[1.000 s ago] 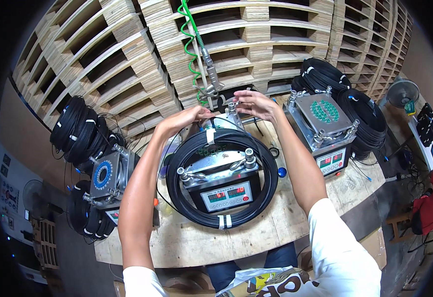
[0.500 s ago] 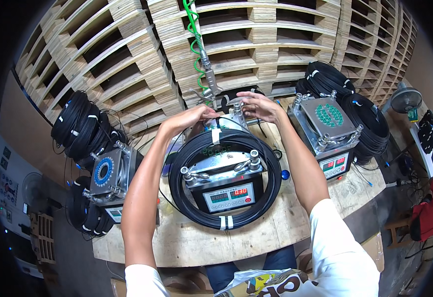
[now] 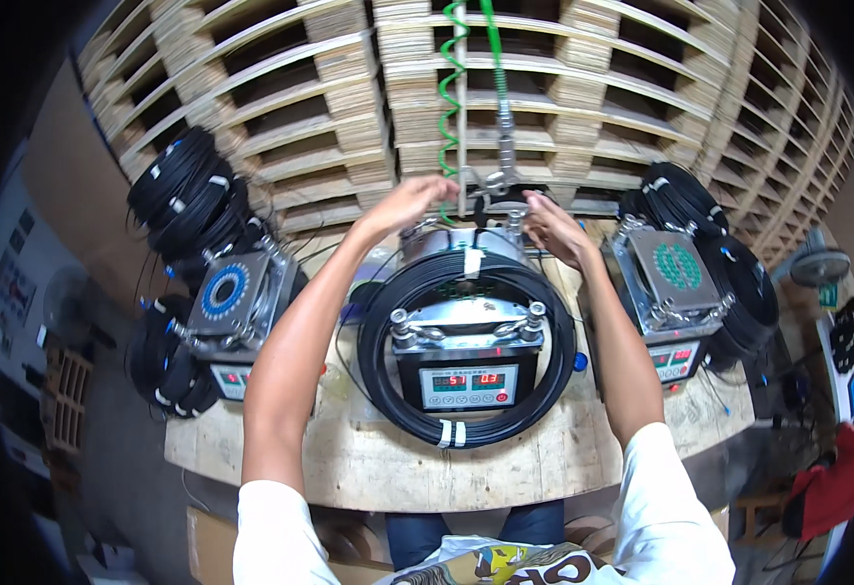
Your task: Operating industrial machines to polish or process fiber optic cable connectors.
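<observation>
Black cable coil [image 3: 468, 361] – just below left hand [image 3: 409, 202], right hand [image 3: 556, 229].

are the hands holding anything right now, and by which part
It cannot be told for sure. Both the left hand and right hand reach the far top of the black cable coil, but any grip is hidden.

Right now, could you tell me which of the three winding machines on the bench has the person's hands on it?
The middle machine, ringed by a black cable coil; left hand and right hand reach its far side.
</observation>
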`<action>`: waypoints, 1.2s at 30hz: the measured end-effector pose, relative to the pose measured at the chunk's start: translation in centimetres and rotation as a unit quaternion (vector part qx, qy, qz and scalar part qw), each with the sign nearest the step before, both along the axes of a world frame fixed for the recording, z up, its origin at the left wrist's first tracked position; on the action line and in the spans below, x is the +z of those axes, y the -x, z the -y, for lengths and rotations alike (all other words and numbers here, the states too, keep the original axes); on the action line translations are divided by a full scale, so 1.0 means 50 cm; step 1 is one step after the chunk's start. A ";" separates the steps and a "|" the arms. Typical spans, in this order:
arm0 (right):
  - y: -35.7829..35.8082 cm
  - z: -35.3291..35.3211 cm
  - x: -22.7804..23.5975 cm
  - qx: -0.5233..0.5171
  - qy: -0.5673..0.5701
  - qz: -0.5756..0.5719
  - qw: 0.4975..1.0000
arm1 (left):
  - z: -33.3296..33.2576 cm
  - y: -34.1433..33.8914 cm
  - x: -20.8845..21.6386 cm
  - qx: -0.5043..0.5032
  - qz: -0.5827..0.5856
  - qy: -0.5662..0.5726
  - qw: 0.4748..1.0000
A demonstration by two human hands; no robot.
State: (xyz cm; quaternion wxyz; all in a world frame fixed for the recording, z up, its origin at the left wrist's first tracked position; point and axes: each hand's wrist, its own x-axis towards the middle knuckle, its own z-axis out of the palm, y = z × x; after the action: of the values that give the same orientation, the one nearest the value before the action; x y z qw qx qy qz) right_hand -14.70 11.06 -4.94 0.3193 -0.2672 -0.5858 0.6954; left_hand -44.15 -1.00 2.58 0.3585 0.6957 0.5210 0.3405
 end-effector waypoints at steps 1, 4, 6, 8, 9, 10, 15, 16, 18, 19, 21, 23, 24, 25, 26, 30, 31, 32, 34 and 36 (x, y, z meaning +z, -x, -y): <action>0.007 0.029 0.014 -0.018 0.023 0.013 0.999 | 0.004 0.039 -0.007 0.060 0.030 -0.014 0.998; -0.005 0.066 0.005 -0.063 -0.052 0.093 0.992 | 0.023 0.068 -0.039 0.125 0.107 0.079 0.983; 0.008 0.065 -0.020 -0.073 -0.145 0.135 0.977 | 0.036 0.061 -0.062 0.144 0.177 0.187 0.956; 0.017 0.070 -0.030 -0.086 -0.153 0.156 0.972 | 0.040 0.059 -0.086 0.077 0.301 0.177 0.934; 0.019 0.068 -0.030 -0.083 -0.154 0.158 0.972 | 0.038 0.054 -0.097 0.046 0.362 0.164 0.917; 0.019 0.070 -0.025 -0.080 -0.155 0.163 0.971 | 0.036 0.053 -0.107 0.035 0.395 0.162 0.904; 0.036 0.097 -0.001 -0.081 -0.145 0.176 0.970 | 0.013 0.085 -0.169 0.084 0.466 0.134 0.870; 0.026 0.087 -0.009 -0.078 -0.141 0.167 0.973 | 0.003 0.080 -0.176 0.127 0.503 0.130 0.845; 0.011 0.067 -0.025 -0.098 -0.139 0.157 0.973 | -0.019 0.061 -0.191 0.189 0.567 0.095 0.796; 0.015 0.066 -0.033 -0.107 -0.134 0.143 0.975 | -0.023 0.073 -0.212 0.192 0.567 0.095 0.795; 0.045 0.084 -0.022 -0.095 -0.143 0.149 0.974 | -0.018 0.121 -0.244 0.208 0.579 0.029 0.788; 0.031 0.081 -0.027 -0.103 -0.148 0.168 0.969 | -0.010 0.095 -0.241 0.231 0.628 0.046 0.742; 0.027 0.081 -0.029 -0.102 -0.138 0.154 0.973 | -0.004 0.085 -0.237 0.234 0.629 0.032 0.741; 0.024 0.079 -0.030 -0.098 -0.130 0.137 0.977 | 0.004 0.079 -0.228 0.239 0.629 0.016 0.740; 0.014 0.066 -0.038 -0.103 -0.130 0.139 0.976 | 0.007 0.066 -0.212 0.234 0.630 0.018 0.741; 0.007 0.035 -0.062 -0.100 -0.157 0.161 0.969 | 0.021 0.065 -0.174 0.361 0.398 0.092 0.838; 0.013 0.037 -0.060 -0.093 -0.161 0.163 0.969 | 0.026 0.075 -0.173 0.397 0.279 0.112 0.867; 0.018 0.039 -0.060 -0.091 -0.161 0.162 0.969 | 0.030 0.083 -0.172 0.402 0.282 0.108 0.864; 0.024 0.045 -0.062 -0.102 -0.159 0.168 0.968 | 0.047 0.107 -0.168 0.341 0.341 0.120 0.868; 0.022 0.045 -0.062 -0.100 -0.155 0.161 0.970 | 0.058 0.126 -0.159 0.262 0.356 0.144 0.885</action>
State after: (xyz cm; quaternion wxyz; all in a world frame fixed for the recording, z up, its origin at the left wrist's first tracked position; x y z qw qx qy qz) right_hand -15.81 8.79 -8.06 0.3256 -0.3804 -0.7003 0.5087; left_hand -50.43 -3.89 -5.38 0.5140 0.3067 0.5647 0.5682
